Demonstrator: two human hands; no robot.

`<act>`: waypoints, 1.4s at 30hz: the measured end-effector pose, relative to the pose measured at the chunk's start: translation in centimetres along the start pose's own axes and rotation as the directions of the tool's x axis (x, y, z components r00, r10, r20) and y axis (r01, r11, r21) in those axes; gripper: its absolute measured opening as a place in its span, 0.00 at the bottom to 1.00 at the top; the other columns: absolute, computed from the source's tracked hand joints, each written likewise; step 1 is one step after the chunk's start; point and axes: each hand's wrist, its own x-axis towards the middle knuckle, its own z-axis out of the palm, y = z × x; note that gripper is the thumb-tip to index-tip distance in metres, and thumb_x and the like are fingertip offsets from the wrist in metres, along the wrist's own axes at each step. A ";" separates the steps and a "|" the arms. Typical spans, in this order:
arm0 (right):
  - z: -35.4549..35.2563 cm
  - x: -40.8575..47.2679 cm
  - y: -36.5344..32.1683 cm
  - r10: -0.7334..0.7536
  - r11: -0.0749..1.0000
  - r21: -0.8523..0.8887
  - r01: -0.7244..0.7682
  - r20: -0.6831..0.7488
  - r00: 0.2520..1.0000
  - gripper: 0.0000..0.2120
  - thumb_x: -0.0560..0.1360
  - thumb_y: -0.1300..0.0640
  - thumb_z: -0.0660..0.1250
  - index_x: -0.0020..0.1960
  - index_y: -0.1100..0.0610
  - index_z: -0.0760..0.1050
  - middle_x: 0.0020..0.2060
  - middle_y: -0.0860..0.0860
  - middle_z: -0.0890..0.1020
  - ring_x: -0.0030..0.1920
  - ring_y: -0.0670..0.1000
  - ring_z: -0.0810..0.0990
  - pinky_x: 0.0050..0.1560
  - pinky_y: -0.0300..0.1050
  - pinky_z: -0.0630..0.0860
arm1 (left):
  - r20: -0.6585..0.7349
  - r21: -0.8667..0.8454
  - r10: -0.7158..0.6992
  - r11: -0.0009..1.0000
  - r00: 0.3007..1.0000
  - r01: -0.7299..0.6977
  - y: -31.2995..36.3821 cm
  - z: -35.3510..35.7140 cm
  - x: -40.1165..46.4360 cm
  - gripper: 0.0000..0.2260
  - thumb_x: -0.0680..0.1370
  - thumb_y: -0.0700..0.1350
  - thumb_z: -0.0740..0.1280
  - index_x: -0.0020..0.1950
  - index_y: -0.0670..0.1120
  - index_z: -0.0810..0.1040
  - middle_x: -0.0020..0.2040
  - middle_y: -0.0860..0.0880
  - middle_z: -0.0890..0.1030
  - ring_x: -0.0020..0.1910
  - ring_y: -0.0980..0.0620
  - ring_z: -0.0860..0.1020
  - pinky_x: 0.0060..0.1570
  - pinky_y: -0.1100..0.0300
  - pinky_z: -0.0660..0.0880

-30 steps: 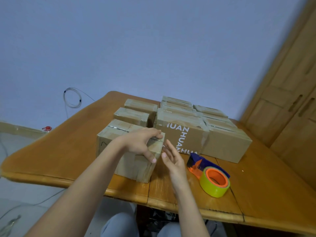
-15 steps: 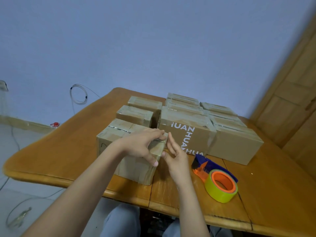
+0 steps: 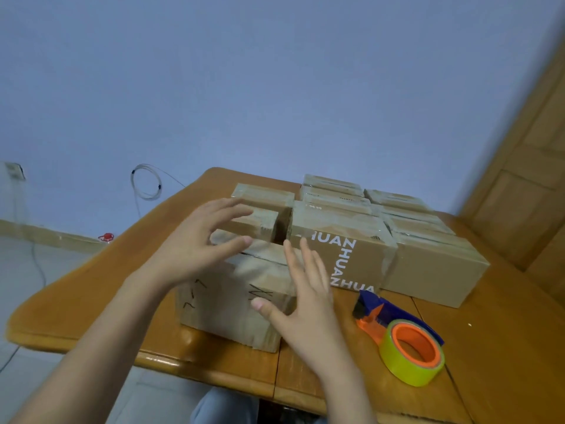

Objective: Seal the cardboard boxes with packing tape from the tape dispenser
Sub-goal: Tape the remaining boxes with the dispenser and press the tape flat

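A cardboard box [image 3: 226,310] with black pen marks on its near side stands near the front edge of the wooden table [image 3: 91,289]. My left hand [image 3: 195,249] hovers over its top with fingers spread and holds nothing. My right hand [image 3: 305,298] is at the box's right end, fingers straight and the thumb against the near side. The tape dispenser [image 3: 400,335], blue and orange with a yellow-green roll, lies on the table to the right, apart from both hands.
Several more cardboard boxes [image 3: 434,270] sit packed together behind and to the right, one printed with white letters [image 3: 342,255]. A wooden door [image 3: 526,179] stands at the right. A coiled cable [image 3: 146,182] hangs on the wall at the left.
My left hand has lifted off the box's right top edge and spread its fingers. My right hand has opened beside the box's right end. The camera has come closer.
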 end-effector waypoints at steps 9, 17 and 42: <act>0.4 1.1 0.6 0.010 0.931 -0.364 0.031 0.110 0.994 0.41 0.74 0.37 0.63 0.76 0.40 0.40 0.71 0.34 0.36 0.71 0.40 0.29 0.71 0.53 0.29 | 0.382 0.495 -0.199 0.869 0.903 -0.018 -2.4 1.3 -1.9 0.41 0.64 0.77 0.61 0.71 0.73 0.44 0.77 0.63 0.41 0.77 0.55 0.39 0.70 0.45 0.64; -1.3 0.2 1.0 -0.010 0.877 -0.476 0.071 0.128 0.992 0.37 0.79 0.47 0.62 0.79 0.50 0.43 0.78 0.45 0.46 0.77 0.47 0.41 0.69 0.50 0.32 | 0.258 0.506 -0.042 0.857 0.965 -0.098 -1.3 3.5 -2.7 0.43 0.61 0.80 0.39 0.74 0.67 0.54 0.77 0.59 0.54 0.76 0.54 0.50 0.50 0.53 0.79; -13.8 8.2 -4.7 -0.200 0.773 -0.592 0.227 0.112 0.973 0.19 0.75 0.48 0.67 0.63 0.52 0.71 0.61 0.50 0.77 0.61 0.55 0.74 0.50 0.48 0.71 | 0.109 0.575 0.099 0.806 0.989 -0.144 10.0 -3.1 5.8 0.28 0.75 0.65 0.62 0.74 0.61 0.63 0.74 0.60 0.64 0.73 0.54 0.63 0.61 0.55 0.68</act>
